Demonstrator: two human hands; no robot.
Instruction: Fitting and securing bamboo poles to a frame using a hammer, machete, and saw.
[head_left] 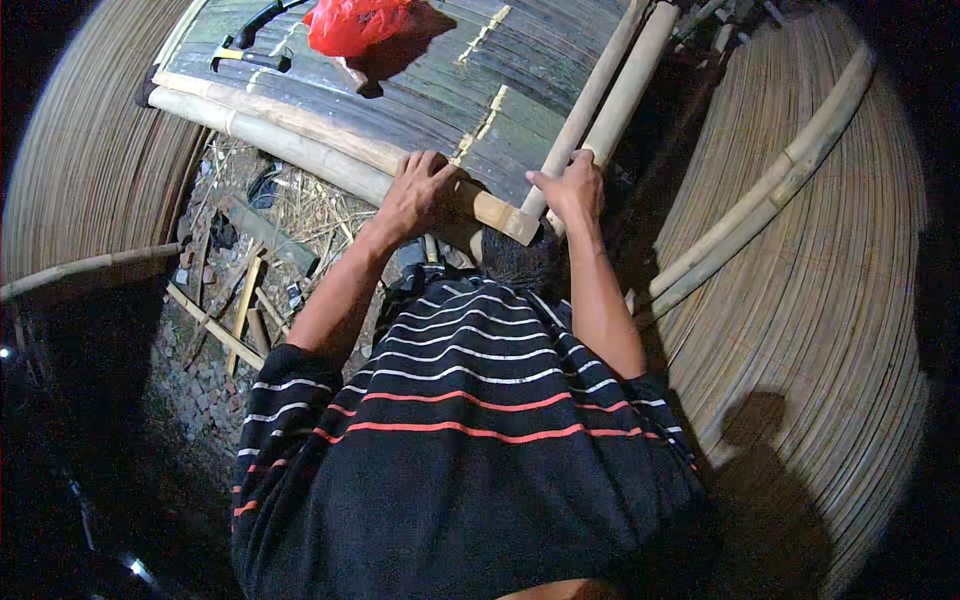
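As the left hand (418, 197) is cupping a stiff-looking bamboo strip (505, 217) at the panel's (545, 45) near right corner, the right hand (576, 190) is lying spread across two poles (628, 85); the strip's end is probably giving good grip.

Appears to be a rough bamboo workshop; furnished with a slatted platform (540, 60) bearing a hammer (240, 54); flanked by screens of packed thin strips (800, 280); floored in rubble (195, 395), strewn with straw (320, 205) and wooden offcuts (244, 315); dark at the edges.
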